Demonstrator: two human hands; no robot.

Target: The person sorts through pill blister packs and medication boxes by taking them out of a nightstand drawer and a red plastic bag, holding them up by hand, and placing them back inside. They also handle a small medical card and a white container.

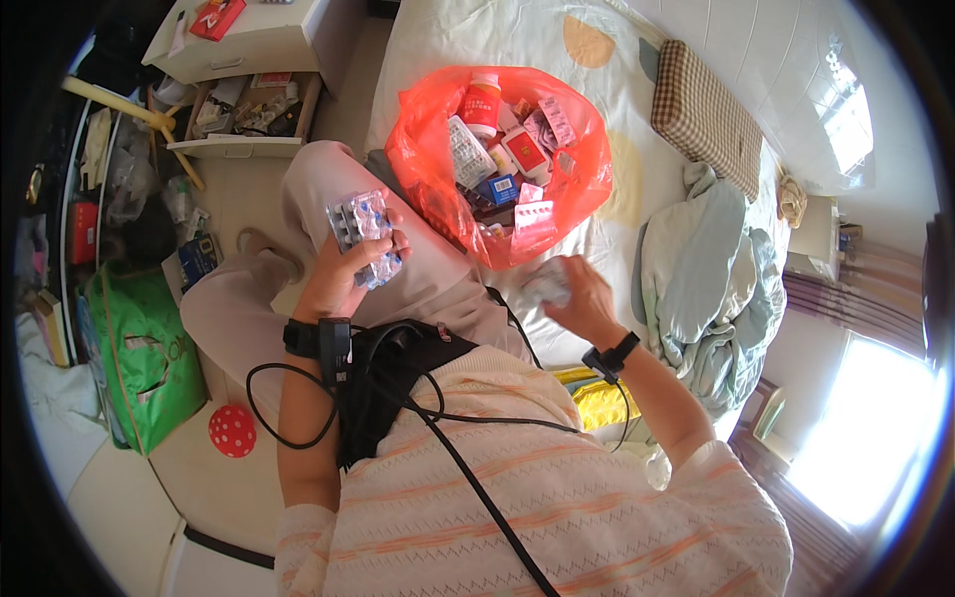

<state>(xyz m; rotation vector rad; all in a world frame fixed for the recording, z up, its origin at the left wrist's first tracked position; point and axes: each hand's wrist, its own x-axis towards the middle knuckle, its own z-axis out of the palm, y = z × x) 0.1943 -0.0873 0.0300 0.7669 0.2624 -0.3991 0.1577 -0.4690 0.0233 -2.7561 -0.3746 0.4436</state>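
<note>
My left hand (358,257) is closed around several blister packs of pills (365,231), held up over my thigh. Past my knee, my right hand (582,295) grips a blurred silvery pack (548,282) just above the bed sheet. Beyond both hands an orange-red plastic bag (418,164) lies open on the bed. Inside it are a red-and-white bottle (482,104), a white-and-red box (525,151), a blue box (503,189), a white blister pack (470,153) and a pink blister pack (534,216). Deeper contents of the bag are hidden.
A white nightstand (313,45) has its lower drawer (239,148) pulled out. On the floor are a green bag (142,366) and a red polka-dot ball (232,431). A checked pillow (705,116) and crumpled bedding (701,291) lie on the bed. Black cables (477,477) cross my lap.
</note>
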